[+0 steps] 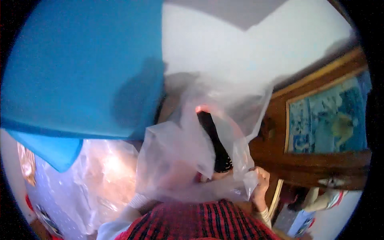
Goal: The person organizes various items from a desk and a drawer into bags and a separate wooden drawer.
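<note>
A translucent plastic bag [168, 150] spreads in front of my chest with its mouth gaping. My right hand [261, 181] pinches the bag's edge on the right side, fingers curled around the bunched film. My left hand [181, 172] shows only as a blurred pinkish shape through the plastic, and its finger position is hidden. A light ribbed cuff [140, 201] leads to it. Through the gap in the film I see a long black item [214, 141] with an orange-pink end and a pale pattern at its lower end; what it is cannot be told.
A broad blue surface [84, 72] fills the upper left, beside a white surface [222, 45]. Below the blue edge lies a clear plastic bag [111, 174] with orange-tan contents. Brown wooden furniture [274, 126] holding a framed panel [327, 117] stands right. Another person's arm [313, 199] appears lower right.
</note>
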Demonstrator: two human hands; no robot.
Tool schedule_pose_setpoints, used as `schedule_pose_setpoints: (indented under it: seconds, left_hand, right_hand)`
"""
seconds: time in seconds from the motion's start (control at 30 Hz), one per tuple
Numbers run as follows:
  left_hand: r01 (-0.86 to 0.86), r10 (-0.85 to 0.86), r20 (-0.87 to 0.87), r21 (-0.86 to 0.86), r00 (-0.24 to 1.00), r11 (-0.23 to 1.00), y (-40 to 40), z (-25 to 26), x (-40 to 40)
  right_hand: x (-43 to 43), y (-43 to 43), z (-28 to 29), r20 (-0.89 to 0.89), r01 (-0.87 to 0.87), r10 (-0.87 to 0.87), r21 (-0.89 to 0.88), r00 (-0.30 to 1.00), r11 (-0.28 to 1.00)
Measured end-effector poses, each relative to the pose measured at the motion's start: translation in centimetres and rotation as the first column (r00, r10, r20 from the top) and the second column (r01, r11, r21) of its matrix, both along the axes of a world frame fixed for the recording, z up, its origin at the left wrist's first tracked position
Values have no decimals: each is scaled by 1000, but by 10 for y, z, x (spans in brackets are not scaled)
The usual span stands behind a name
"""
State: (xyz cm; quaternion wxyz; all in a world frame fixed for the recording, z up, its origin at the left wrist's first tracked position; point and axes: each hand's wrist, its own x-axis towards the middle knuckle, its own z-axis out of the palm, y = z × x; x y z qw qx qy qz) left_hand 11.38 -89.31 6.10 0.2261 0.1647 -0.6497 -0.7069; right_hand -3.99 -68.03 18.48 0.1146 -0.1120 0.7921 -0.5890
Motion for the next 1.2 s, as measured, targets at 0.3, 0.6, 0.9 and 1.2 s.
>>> schedule_pose_setpoints:
  seconds: [0.3, 0.6, 0.9, 1.2]
  left_hand:
    - [-67, 68, 50, -29, 996, 997, -83, -1, 25]
    - [-264, 312, 187, -243, 932, 933, -160, 11, 17]
    - [-353, 535, 272, -506, 800, 787, -159, 28, 31]
    - [-144, 395, 599, -423, 697, 895, -79, 18, 113]
  right_hand:
    - [41, -21, 18, 18, 24, -23, -93, 1000, 995]
    - [3, -116, -25, -27, -366, 369, -223, 929, 904]
    - [20, -208, -55, -497, -528, 385, -186, 778, 828]
    - [39, -252, -46, -401, -448, 306, -332, 863, 830]
